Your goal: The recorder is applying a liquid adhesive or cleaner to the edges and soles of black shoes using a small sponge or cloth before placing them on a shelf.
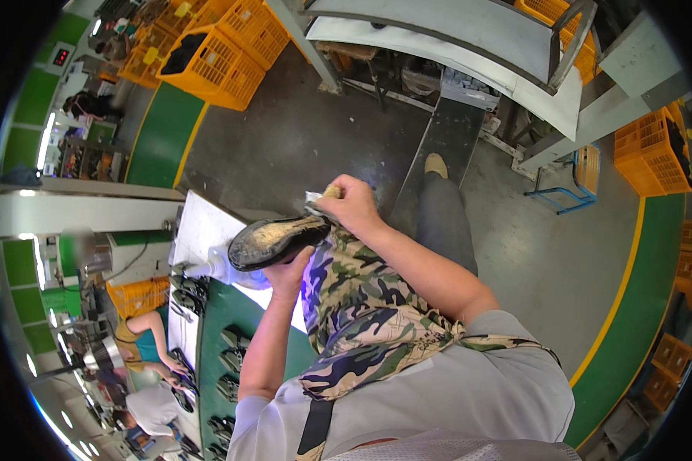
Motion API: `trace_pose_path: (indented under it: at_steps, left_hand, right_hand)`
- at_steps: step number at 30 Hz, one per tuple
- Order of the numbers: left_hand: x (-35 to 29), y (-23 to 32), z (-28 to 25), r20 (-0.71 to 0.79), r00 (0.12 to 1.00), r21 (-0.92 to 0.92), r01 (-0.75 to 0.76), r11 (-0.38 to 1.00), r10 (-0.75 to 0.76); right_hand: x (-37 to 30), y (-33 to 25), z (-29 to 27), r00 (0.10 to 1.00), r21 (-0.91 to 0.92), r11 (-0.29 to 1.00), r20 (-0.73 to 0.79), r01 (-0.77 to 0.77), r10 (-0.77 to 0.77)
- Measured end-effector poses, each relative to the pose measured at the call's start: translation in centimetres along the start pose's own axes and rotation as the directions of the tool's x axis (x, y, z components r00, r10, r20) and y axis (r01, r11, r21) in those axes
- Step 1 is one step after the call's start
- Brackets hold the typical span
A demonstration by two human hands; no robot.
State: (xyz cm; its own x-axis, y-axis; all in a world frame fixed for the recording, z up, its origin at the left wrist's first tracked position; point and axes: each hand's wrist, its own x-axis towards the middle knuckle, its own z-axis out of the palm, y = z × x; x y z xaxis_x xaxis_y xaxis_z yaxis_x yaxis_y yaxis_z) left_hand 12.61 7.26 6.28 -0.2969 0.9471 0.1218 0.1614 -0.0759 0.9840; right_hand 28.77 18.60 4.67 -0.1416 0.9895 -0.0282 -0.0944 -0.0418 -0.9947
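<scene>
A black shoe [273,244] is held with its worn, tan-coloured underside facing up and its toe toward the left. My left hand [288,278] is closed around it from below, near the middle. At the shoe's heel end, my right hand [352,206] pinches a small tan lump [333,191], whose kind I cannot make out. A scrap of whitish material [313,197] shows beside those fingers. My camouflage apron [361,292] hangs just beneath the hands. Close to the shoe's toe, a translucent bottle with a nozzle [221,266] stands on the bench.
Several black shoes [234,349] lie along the green bench top [219,307] on my left. Two people [150,346] work across it. Orange crates [219,69] are stacked ahead. A metal-framed machine [438,31], a blue-legged stool [573,188] and another crate [650,154] stand to the right.
</scene>
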Motion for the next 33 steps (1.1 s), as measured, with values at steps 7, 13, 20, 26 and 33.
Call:
trace_pose_path:
  at_steps: [7, 13, 20, 26, 33]
  left_hand:
    - [6.6, 1.9, 5.4, 0.266, 0.958, 0.069, 0.093, 0.993, -0.108]
    - [18.1, 1.2, 9.6, 0.334, 0.941, 0.337, -0.074, 0.939, -0.046]
    - [38.2, 7.4, 19.5, 0.373, 0.928, 0.661, -0.268, 0.701, 0.004]
    - [49.8, 13.6, 26.8, 0.316, 0.904, 0.875, -0.395, 0.280, 0.288]
    - [29.5, 5.4, 23.9, 0.526, 0.824, 0.553, -0.519, 0.652, 0.210]
  right_hand:
    - [2.3, 3.6, -5.1, 0.992, 0.091, 0.989, -0.047, -0.116, 0.121]
    - [4.9, 7.7, -11.0, 0.909, 0.670, 0.723, -0.177, -0.169, 0.377]
    - [7.0, 14.5, -14.1, 0.815, 0.554, 0.761, -0.232, -0.338, 0.531]
    - [7.8, 14.6, -13.8, 0.843, 0.555, 0.771, -0.211, -0.314, 0.495]
    - [8.1, 15.8, -13.8, 0.842, 0.496, 0.794, -0.202, -0.353, 0.500]
